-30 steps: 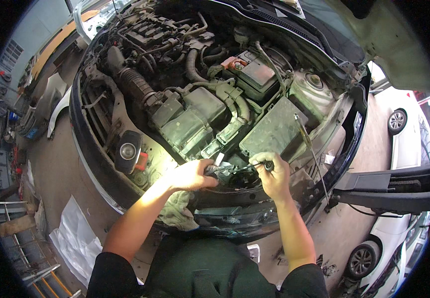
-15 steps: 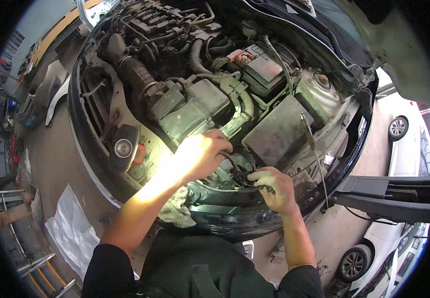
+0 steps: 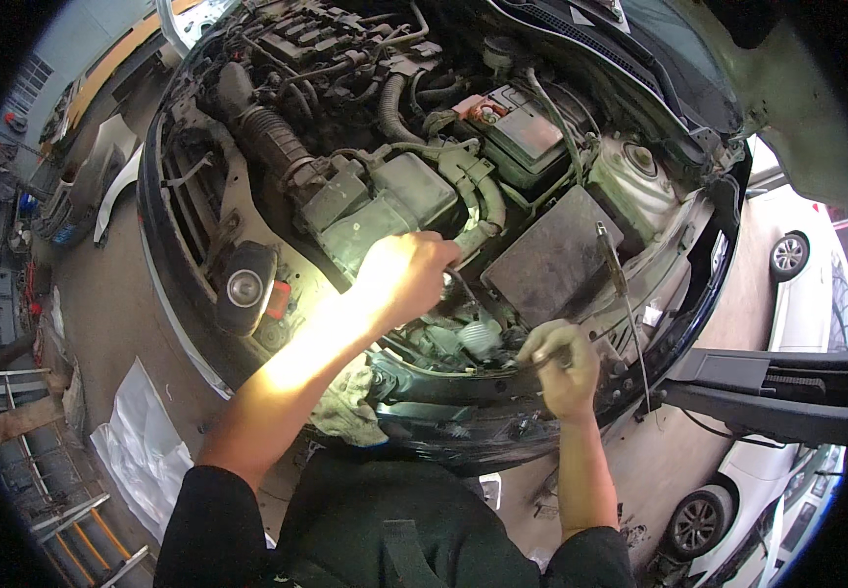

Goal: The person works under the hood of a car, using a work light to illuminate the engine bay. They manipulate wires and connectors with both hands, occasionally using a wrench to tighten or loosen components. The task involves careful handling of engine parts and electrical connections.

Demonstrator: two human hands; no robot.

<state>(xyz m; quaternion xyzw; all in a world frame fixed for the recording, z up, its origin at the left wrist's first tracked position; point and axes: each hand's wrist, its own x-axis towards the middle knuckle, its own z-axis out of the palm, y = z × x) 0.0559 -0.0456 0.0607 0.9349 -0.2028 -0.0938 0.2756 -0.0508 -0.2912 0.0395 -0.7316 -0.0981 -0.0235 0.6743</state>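
Note:
My left hand [image 3: 409, 274], brightly lit, curls at the upper edge of a cavity beside a dark rectangular cover [image 3: 546, 255]; what its fingertips grip is hidden. A ribbed pale part [image 3: 478, 338] lies below them among dark wiring. My right hand [image 3: 561, 367] is bent at the cavity's front right, fingers closed on something small and dark that I cannot make out. Behind my left hand is a dusty black housing [image 3: 365, 230]. A dirty cloth [image 3: 345, 412] lies over the front edge, and a black lamp-like device [image 3: 245, 289] rests left of my forearm.
A battery [image 3: 522, 132] and hoses fill the back of the engine bay. A slim metal rod [image 3: 629, 333] stands at the right. White cars [image 3: 801, 304] are at the far right. A ladder [image 3: 27, 431] and white sheeting [image 3: 140, 451] are at the lower left.
My left hand has moved up and further into the bay. My right hand went down and rightward, away from it, so the ribbed pale part now shows between them.

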